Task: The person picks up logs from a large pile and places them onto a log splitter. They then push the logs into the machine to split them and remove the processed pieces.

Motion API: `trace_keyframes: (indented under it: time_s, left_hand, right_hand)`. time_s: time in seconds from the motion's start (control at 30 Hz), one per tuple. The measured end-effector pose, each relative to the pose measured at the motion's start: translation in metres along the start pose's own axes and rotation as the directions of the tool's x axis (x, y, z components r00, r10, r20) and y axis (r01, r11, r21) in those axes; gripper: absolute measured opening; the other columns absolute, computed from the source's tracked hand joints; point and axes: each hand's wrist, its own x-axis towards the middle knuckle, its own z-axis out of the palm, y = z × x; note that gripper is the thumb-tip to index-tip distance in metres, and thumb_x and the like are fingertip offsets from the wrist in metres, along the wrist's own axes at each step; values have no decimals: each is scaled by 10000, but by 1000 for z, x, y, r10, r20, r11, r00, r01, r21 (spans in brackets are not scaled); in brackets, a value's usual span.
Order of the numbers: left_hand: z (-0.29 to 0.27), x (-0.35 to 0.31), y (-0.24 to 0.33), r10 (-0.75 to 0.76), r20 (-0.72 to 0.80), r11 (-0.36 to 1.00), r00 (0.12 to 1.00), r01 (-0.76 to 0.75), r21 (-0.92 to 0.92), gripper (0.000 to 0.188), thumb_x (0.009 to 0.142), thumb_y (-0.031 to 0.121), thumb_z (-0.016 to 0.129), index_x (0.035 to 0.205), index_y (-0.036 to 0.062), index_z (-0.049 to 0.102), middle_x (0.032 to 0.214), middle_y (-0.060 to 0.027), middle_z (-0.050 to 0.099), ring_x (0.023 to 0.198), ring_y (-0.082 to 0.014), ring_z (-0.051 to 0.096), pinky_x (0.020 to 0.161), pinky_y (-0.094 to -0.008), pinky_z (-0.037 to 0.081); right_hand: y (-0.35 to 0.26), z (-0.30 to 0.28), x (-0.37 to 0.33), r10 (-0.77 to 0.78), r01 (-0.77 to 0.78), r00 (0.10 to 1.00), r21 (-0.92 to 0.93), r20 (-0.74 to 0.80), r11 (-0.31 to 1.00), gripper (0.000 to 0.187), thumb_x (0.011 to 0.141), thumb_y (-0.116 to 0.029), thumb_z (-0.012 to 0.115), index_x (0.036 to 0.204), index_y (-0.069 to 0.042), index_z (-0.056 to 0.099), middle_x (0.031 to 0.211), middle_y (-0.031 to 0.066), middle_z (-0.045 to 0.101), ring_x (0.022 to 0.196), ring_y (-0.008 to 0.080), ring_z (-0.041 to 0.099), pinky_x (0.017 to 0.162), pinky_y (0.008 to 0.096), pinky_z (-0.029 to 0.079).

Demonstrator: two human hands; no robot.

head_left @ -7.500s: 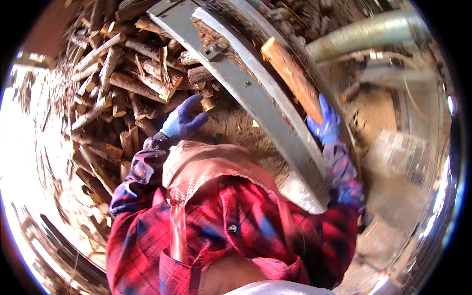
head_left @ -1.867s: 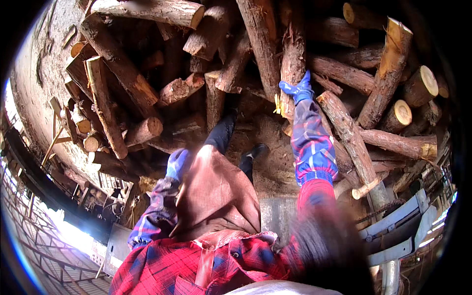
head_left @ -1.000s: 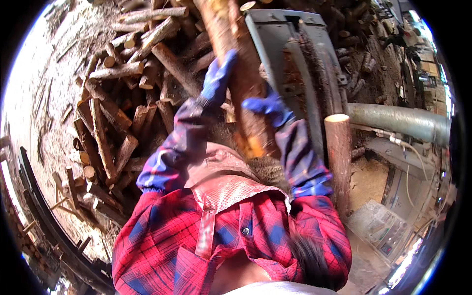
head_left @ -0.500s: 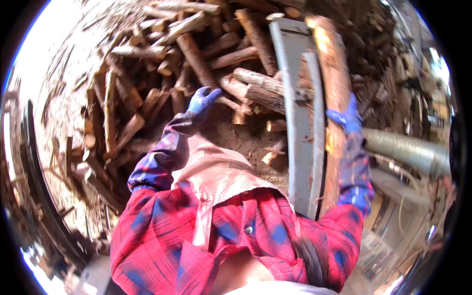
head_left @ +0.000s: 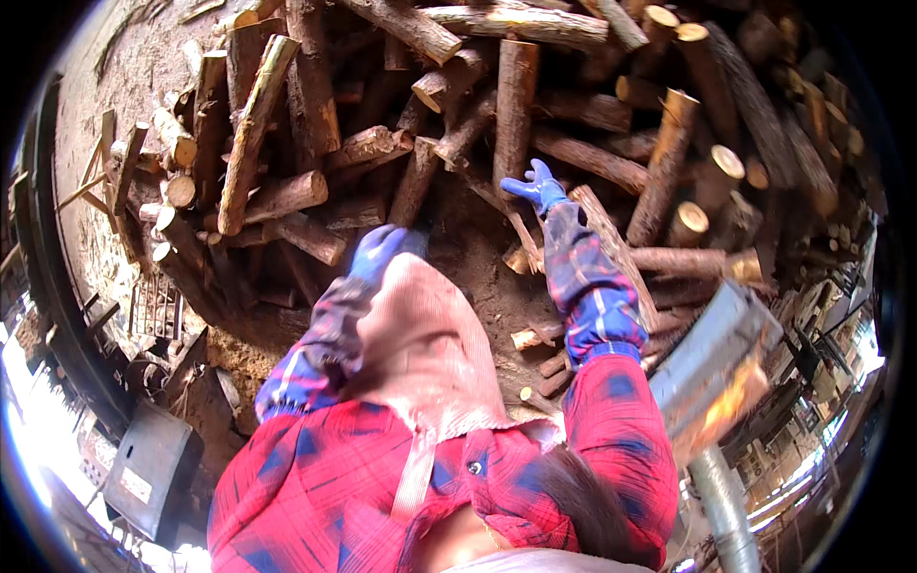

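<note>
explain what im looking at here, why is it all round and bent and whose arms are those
This is one picture from a wide fisheye camera worn on a person's head, looking down. That lens bends straight edges toward the rim and gives the round black border. The arms coming up from the lower edge are the wearer's own, in a red and blue checked shirt with patterned sleeve covers and blue gloves. The right hand is stretched out, fingers spread, over a pile of logs; it holds nothing. The left hand is lower, partly hidden behind a pinkish apron, so its grip cannot be told. The logs lie criss-crossed on dirt ground scattered with bark. At lower right is a blurred grey metal machine part above a pipe.
</note>
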Motion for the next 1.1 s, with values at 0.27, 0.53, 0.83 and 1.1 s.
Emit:
trace_keyframes:
  time_s: [0.27, 0.53, 0.83, 1.1]
  left_hand:
    - [-137, -2, -104, -452, -521, 878, 724, 464, -115, 423, 929, 310, 650, 1209, 6, 562, 991, -66, 641, 900, -171, 615, 718, -300, 510]
    - [-89, 105, -67, -449, -391, 893, 803, 412, -179, 448, 980, 295, 561, 1380, 111, 481, 1204, -92, 643, 1046, -191, 628, 897, -310, 485]
    - [87, 193, -8, 191, 258, 962, 947, -233, 145, 407, 944, 90, 568, 1342, 23, 520, 1317, -142, 550, 1220, -267, 524, 1062, -363, 396]
    - [175, 25, 52, -350, 310, 596, 884, 465, -654, 543, 871, 446, 659, 1235, 46, 613, 1161, -145, 659, 1033, -308, 632, 964, -454, 488]
  right_hand:
    - [20, 30, 235, 197, -338, 884, -288, -424, 896, 1440, 433, -562, 920, 1535, -110, 110, 1506, 280, 298, 1376, 440, 326, 1146, 445, 301]
    - [115, 17, 289, -78, 122, 907, 81, -414, 989, 1024, 518, -192, 965, 1356, 19, 415, 1257, 147, 573, 1100, 250, 581, 970, 394, 496]
    - [12, 31, 58, -114, 104, 993, 563, -17, 820, 780, 641, -171, 904, 1275, 48, 506, 1145, 122, 633, 994, 209, 631, 871, 362, 548]
    - [46, 103, -235, -54, 152, 986, 710, -159, 687, 1265, 581, -334, 918, 1511, -11, 122, 1452, 165, 349, 1344, 266, 336, 1136, 399, 270]
